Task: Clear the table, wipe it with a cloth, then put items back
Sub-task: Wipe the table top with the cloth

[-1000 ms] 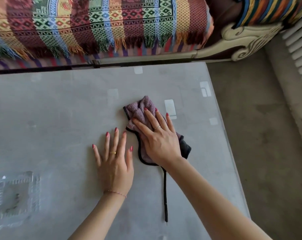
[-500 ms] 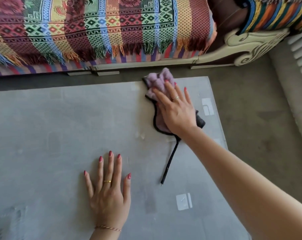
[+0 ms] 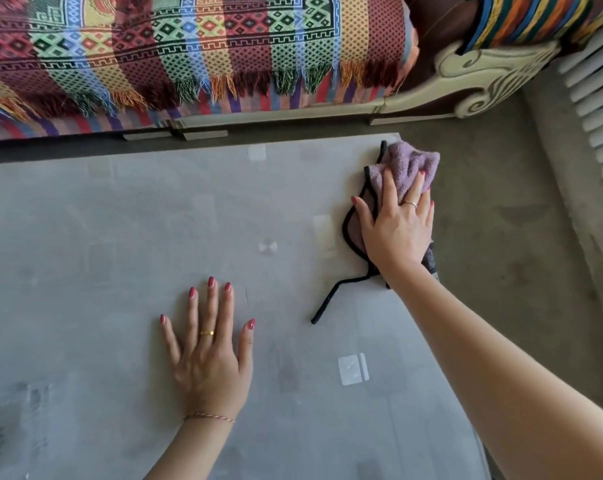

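Note:
A purple cloth [image 3: 411, 161] with a black hem lies bunched at the far right corner of the glass table [image 3: 102, 237], partly past the right edge. My right hand [image 3: 395, 226] presses flat on the cloth with straight fingers. A black cord [image 3: 331, 296] from the hem trails back over the glass. My left hand [image 3: 208, 355] rests flat on the table nearer to me, fingers spread, holding nothing.
A sofa [image 3: 480, 71] with a striped patterned throw [image 3: 189, 53] stands just beyond the table's far edge. Grey carpet [image 3: 518, 237] lies to the right of the table. A white slatted panel [image 3: 597, 98] runs along the right wall.
My right hand has pushed the cloth from the table's middle to the far edge, then right to the far right corner. My left hand has stayed flat on the glass.

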